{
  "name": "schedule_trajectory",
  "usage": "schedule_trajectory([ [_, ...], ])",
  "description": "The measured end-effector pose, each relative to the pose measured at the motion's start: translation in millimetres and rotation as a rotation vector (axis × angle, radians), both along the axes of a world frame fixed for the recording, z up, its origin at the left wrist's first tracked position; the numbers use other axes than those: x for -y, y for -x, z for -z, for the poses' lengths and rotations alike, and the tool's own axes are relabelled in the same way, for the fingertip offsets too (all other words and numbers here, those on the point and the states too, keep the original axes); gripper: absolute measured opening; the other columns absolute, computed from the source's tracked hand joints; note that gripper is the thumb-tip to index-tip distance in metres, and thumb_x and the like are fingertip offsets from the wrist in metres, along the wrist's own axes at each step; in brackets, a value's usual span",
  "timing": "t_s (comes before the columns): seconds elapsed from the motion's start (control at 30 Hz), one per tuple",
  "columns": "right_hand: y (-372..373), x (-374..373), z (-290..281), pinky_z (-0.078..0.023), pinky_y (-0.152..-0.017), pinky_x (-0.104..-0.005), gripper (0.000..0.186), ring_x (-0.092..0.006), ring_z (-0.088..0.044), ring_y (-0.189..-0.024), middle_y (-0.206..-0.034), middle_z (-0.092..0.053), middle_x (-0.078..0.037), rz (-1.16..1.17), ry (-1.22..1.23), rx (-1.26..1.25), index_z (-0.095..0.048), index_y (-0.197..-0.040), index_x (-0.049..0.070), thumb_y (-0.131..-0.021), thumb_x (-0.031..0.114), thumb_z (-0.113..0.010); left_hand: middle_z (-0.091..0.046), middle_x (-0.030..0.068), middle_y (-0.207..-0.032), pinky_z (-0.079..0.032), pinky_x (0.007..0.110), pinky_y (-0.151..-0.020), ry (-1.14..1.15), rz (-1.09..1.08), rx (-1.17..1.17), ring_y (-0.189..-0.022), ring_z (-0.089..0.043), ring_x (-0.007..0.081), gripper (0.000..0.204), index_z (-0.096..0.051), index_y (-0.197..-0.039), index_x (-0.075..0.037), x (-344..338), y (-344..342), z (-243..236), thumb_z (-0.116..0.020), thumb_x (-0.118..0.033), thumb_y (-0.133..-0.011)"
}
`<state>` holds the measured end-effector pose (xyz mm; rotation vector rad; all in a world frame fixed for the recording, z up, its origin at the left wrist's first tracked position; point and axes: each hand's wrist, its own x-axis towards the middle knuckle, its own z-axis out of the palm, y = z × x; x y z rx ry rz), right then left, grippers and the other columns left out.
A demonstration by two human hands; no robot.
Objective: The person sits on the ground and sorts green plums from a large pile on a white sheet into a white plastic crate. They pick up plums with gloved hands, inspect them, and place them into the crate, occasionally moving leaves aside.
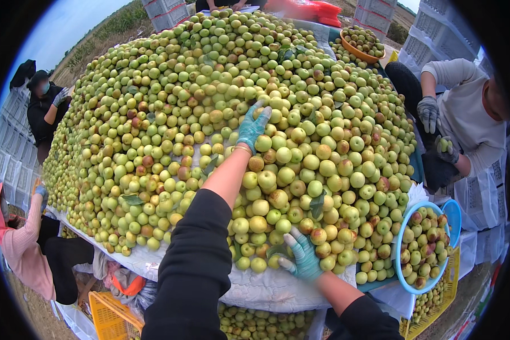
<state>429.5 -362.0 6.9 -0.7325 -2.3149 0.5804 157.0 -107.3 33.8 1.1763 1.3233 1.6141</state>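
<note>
A wide heap of small, round green-yellow jujubes, some blushed brown-red, fills the space before me. My left hand, in a teal glove with pale fingertips, reaches to the middle of the heap. Its fingers are stretched out and apart, touching the fruit. Lower and to the right, my right hand wears a matching glove. Its fingers are spread against the jujubes at the heap's near edge, and no fruit shows in its grasp. A few green leaves lie among the fruit. Beneath the heap, a whitish quilted sheet shows.
A blue basin of redder jujubes stands at right, above a yellow crate. An orange basin of fruit sits far right. Several people work around the heap, one in a light top. An orange crate is low left.
</note>
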Motion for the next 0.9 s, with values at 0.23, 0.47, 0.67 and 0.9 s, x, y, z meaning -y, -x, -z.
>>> schedule_trajectory([
  [0.23,5,0,8,-0.041,-0.099,-0.045,0.052,-0.0376,-0.049,-0.119,-0.135,-0.045,-0.019,0.123,-0.089,0.096,-0.048,-0.13,0.009,-0.082,0.022,-0.065,-0.03,0.0125,-0.15,-0.026,0.039,-0.112,0.299,0.3,-0.369,-0.136,-0.033,0.0291,0.064,-0.033,-0.145,-0.018,47,-80,-58,-0.048,-0.048,-0.091],
  [0.47,8,6,0,-0.04,-0.1,-0.0449,0.051,-0.0374,-0.047,-0.119,-0.132,-0.047,-0.018,0.189,-0.158,0.199,-0.049,-0.132,0.015,-0.083,0.014,-0.061,-0.053,0.0096,-0.13,-0.042,0.031,-0.098,0.189,0.231,-0.214,-0.115,-0.054,0.0195,0.05,-0.046,-0.136,-0.008,215,-44,-129,-0.052,-0.033,-0.094],
  [0.67,-22,51,-36,-0.046,-0.09,-0.0384,0.031,-0.0305,-0.057,-0.103,-0.111,-0.06,-0.013,0.36,0.33,0.188,-0.061,-0.115,0.008,-0.085,0.017,-0.06,-0.064,0.0086,-0.111,-0.048,0.028,-0.086,0.488,0.071,-0.509,-0.096,-0.06,0.0131,0.034,-0.06,-0.119,-0.002,389,-4,-75,-0.057,-0.022,-0.092],
  [0.9,11,77,-68,-0.05,-0.083,-0.0397,0.041,-0.0295,-0.061,-0.098,-0.12,-0.054,-0.011,0.205,-0.028,0.298,-0.055,-0.123,0.012,-0.082,0.007,-0.059,-0.046,0.0168,-0.123,-0.051,0.044,-0.083,0.435,0.259,-1.065,-0.101,-0.058,0.0362,0.046,-0.05,-0.129,-0.02,390,-66,-32,-0.062,-0.023,-0.085],
])
